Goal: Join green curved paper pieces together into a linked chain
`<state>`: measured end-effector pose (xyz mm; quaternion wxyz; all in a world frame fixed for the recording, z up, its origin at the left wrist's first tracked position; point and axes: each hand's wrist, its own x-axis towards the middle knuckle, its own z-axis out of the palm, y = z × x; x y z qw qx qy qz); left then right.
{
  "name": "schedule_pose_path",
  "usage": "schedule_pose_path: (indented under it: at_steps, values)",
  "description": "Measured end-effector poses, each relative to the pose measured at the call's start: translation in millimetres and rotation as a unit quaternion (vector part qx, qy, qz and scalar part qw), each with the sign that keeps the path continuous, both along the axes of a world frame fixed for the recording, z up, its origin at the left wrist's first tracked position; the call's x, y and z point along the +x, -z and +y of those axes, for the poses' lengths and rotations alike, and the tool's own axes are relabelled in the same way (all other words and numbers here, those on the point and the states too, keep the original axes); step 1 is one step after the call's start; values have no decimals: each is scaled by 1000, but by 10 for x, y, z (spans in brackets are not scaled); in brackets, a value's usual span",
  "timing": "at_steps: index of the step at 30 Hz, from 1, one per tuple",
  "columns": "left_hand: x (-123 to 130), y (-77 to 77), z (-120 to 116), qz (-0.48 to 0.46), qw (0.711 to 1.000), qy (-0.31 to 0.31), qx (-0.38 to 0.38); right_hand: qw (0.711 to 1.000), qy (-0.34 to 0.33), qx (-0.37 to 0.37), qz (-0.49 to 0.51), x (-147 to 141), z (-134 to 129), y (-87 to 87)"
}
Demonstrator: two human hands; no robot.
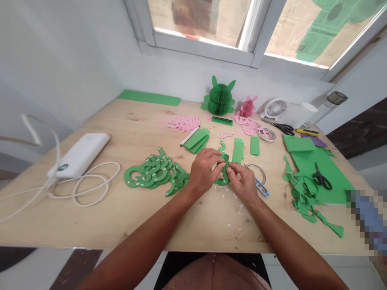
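Both hands work close on one narrow piece, so the wavy green paper cutout (pixel 224 182) could crease or tear if the left hand (pixel 204 171) and right hand (pixel 244 183) pull against each other. The white patches on the pieces may be adhesive; layers meeting askew could stick crookedly, and white scraps (pixel 229 225) on the worktop (pixel 193 231) might cling too. A backward slip of the right hand could brush the blue cutter (pixel 262 188) just beside it; its blade state is unclear. Each hand is nearly closed, thumb and fingers pinching the cutout from its own side; how many layers they grip, I cannot tell. It sits between them, right of the heaped green cutouts (pixel 151 171).
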<state>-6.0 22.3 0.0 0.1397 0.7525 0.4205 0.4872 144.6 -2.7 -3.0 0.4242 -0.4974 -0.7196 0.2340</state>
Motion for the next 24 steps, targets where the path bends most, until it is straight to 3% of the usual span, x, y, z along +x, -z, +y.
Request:
schedule_pose_path:
  at_steps: [17,24]
  values:
    - [11,-4,-4,0,1000,-4,15,1000,23,-9,-2,-12,-14,-17]
    - [11,-10,-9,-7,1000,-9,-8,999,27,26,-36,-14,-19,0]
